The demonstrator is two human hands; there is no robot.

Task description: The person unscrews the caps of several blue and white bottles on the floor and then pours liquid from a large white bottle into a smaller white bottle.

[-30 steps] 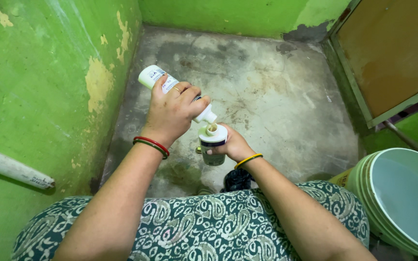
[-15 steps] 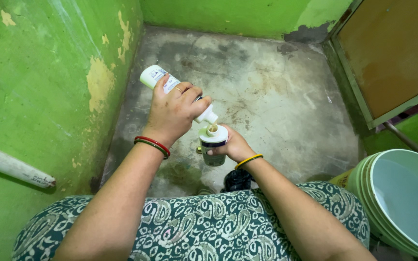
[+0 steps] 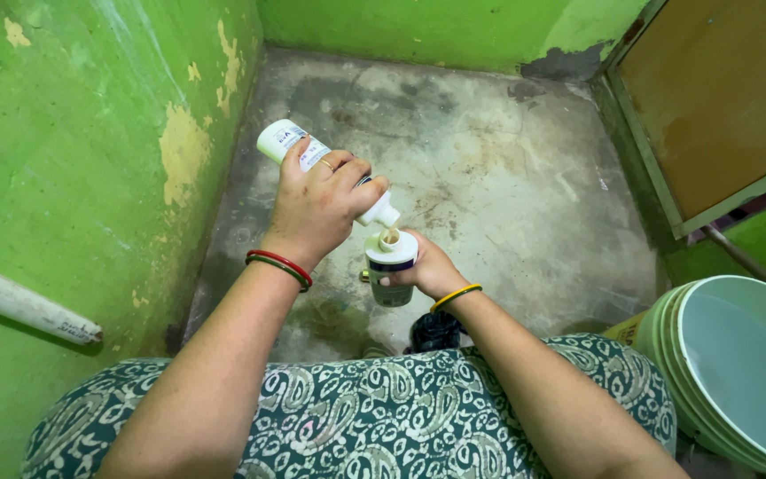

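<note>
The left hand (image 3: 316, 208) has its grip wrapped around the middle of a white plastic squeeze bottle (image 3: 290, 146), fingers folded over the front and a ring showing on one of them; the bottle is tipped steeply, its base raised toward the green painted wall (image 3: 64, 160) and its narrow white nozzle (image 3: 381, 213) pointing down. Part of a pale label with dark print shows on the bottle's side near the base, the rest hidden under the fingers. Just below the nozzle, the right hand (image 3: 427, 270) grips a small white cylindrical container (image 3: 391, 266) from behind, the thumb pressed on its front; a dark blue band runs round its upper part, and its open mouth, holding something pale, sits directly under the nozzle tip, very near or touching it. Red and green bangles (image 3: 281, 268) circle the left wrist, a yellow bangle (image 3: 456, 295) the right. Beneath lies a stained grey concrete floor (image 3: 507, 177). A stack of pale green plastic tubs (image 3: 729, 372) stands at the lower right, a brown door panel (image 3: 720, 98) above it. Compared with half a second earlier, both hands and both containers hold the same pose.
</note>
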